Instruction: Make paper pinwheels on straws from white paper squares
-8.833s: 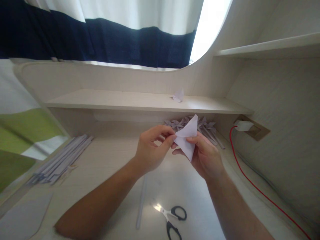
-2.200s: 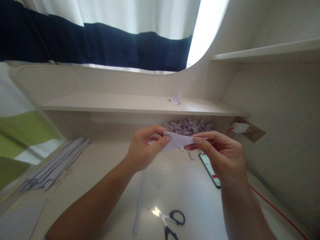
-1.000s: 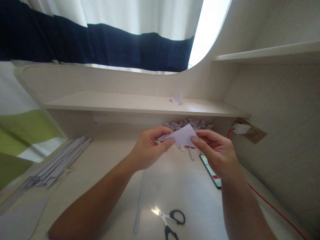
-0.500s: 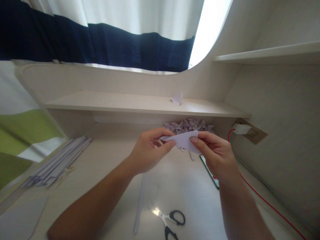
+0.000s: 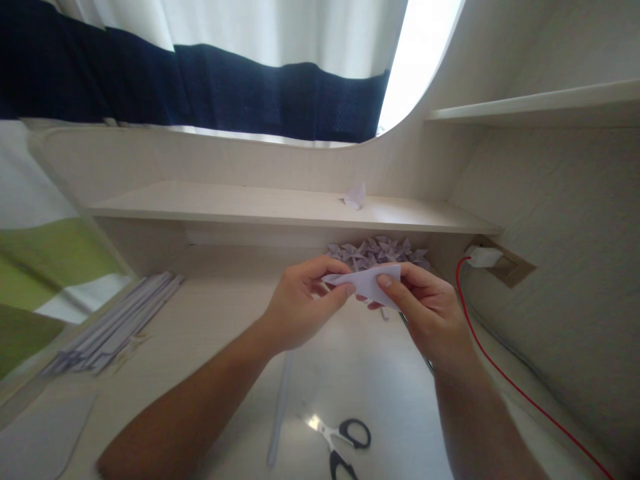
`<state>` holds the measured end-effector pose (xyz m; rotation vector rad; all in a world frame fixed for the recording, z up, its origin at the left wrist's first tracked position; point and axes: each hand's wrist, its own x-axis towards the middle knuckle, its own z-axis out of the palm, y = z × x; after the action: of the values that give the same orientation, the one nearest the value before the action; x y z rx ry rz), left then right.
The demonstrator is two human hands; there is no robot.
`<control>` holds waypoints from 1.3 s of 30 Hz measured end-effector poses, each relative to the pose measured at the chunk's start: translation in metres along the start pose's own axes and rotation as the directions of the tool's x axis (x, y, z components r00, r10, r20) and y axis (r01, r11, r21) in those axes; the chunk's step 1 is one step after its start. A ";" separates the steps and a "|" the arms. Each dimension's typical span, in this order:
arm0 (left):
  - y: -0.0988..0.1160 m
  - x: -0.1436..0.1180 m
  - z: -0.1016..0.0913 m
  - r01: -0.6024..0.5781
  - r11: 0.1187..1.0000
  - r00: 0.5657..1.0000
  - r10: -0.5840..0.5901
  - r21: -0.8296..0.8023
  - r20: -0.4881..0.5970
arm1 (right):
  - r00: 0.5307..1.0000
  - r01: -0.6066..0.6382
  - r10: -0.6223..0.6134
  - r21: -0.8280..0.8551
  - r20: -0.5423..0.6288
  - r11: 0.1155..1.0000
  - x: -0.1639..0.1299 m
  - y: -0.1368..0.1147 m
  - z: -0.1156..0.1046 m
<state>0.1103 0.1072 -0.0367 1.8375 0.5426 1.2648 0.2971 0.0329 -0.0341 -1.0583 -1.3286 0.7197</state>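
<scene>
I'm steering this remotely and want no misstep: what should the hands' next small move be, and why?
Probably have the right hand slide its thumb along the folded paper to firm it while the left hand steadies it: both pinch it, the left near its pointed end, the right thumb lying on the broader end.

No lettering, label, brand name, number or sign can be read anywhere: not on the folded white paper (image 5: 368, 283), the black-handled scissors (image 5: 327, 433), the white plug-in charger (image 5: 485, 257) or the wall socket plate (image 5: 521, 269).
</scene>
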 end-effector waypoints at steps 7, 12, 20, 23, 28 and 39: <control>0.000 -0.002 0.001 0.076 0.985 0.997 -0.080 -0.154 -0.017 | 0.999 0.029 -0.030 -0.068 -0.011 0.997 -0.001 0.002 -0.001; -0.003 -0.001 -0.001 0.108 0.960 0.992 -0.119 -0.257 -0.029 | 0.999 0.026 -0.027 -0.012 -0.037 1.000 -0.001 0.000 0.003; -0.004 -0.002 0.001 0.080 0.948 0.993 -0.102 -0.307 -0.053 | 0.997 0.007 -0.007 0.002 -0.079 1.000 0.001 0.005 0.003; -0.004 -0.001 0.000 0.081 0.947 0.993 -0.104 -0.310 -0.060 | 0.997 0.009 -0.008 0.006 -0.082 1.000 0.002 0.006 0.002; -0.004 0.002 -0.001 0.076 0.936 0.993 -0.103 -0.343 -0.062 | 0.996 0.000 0.000 0.002 -0.084 1.000 0.004 0.007 0.003; -0.022 0.008 -0.005 0.150 0.865 0.982 -0.188 -0.479 -0.032 | 0.962 -0.207 0.187 0.081 0.201 0.975 0.010 0.011 -0.005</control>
<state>0.1110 0.1278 -0.0492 1.3057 0.3805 1.2234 0.3054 0.0454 -0.0393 -1.0696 -1.3457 1.0503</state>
